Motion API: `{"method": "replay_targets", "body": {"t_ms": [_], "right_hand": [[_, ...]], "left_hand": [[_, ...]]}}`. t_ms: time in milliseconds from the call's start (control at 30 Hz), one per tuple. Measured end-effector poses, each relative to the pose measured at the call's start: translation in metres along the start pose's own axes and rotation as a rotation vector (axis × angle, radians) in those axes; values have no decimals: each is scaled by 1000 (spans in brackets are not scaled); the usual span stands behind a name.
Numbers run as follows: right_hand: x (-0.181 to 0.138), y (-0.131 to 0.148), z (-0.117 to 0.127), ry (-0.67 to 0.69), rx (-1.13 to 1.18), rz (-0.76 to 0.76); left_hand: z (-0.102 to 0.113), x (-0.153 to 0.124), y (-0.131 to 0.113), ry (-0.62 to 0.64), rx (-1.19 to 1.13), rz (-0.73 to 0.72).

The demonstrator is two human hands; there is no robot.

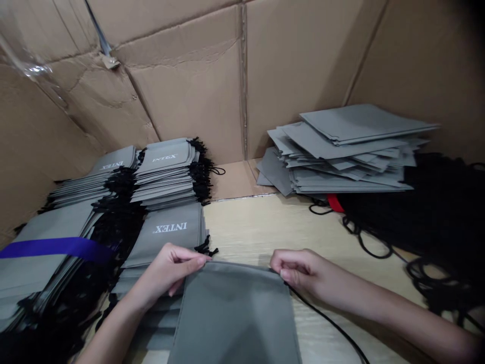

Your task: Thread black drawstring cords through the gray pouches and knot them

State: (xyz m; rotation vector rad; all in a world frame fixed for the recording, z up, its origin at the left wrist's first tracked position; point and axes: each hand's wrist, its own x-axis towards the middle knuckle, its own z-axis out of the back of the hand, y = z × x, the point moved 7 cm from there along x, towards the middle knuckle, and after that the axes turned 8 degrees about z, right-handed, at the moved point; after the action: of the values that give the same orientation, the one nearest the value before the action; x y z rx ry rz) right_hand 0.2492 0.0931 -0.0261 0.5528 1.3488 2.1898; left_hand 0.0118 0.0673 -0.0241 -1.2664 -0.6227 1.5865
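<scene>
Left grip (176, 265) and right grip (299, 273) pinch the top corners of a grey pouch (238, 318) above the counter (242, 227), lower end cut off, visible face plain, black cord (329, 316) running from right corner out of frame.

Cdbd walls (204, 76) behind pale tbl (242, 232); purple strap (56, 246) far L; red bit (335, 202) on R

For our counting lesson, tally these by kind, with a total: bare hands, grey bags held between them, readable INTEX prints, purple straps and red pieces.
Bare hands (left hand, right hand): 2
Held grey bag: 1
INTEX prints: 3
Purple strap: 1
Red piece: 1
Total: 8
</scene>
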Motion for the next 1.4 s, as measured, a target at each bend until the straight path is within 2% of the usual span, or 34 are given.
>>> {"method": "replay_targets", "body": {"t_ms": [200,300,400,533,733,933,1133,1400], "right_hand": [[3,-4,2,-19,-24,-16],[3,-1,3,-17,10,-19],[0,1,1,61,98,-25],[-5,-1,-2,195,196,-29],[-5,-9,4,90,308,-39],[-1,-17,6,16,261,-135],[-3,-23,7,13,252,-156],[-4,-18,11,11,255,-90]], "left_hand": [[-9,-2,-8,63,-139,-29],[-10,-5,-9,25,-101,-14],[-4,-6,-6,-39,-26,22],[2,-4,-4,-59,-26,21],[-3,-6,-5,-26,-37,35],[-2,-6,-3,-33,12,8],[-8,-3,1,-22,-11,48],[-18,-7,-5,-6,-61,37]]}}
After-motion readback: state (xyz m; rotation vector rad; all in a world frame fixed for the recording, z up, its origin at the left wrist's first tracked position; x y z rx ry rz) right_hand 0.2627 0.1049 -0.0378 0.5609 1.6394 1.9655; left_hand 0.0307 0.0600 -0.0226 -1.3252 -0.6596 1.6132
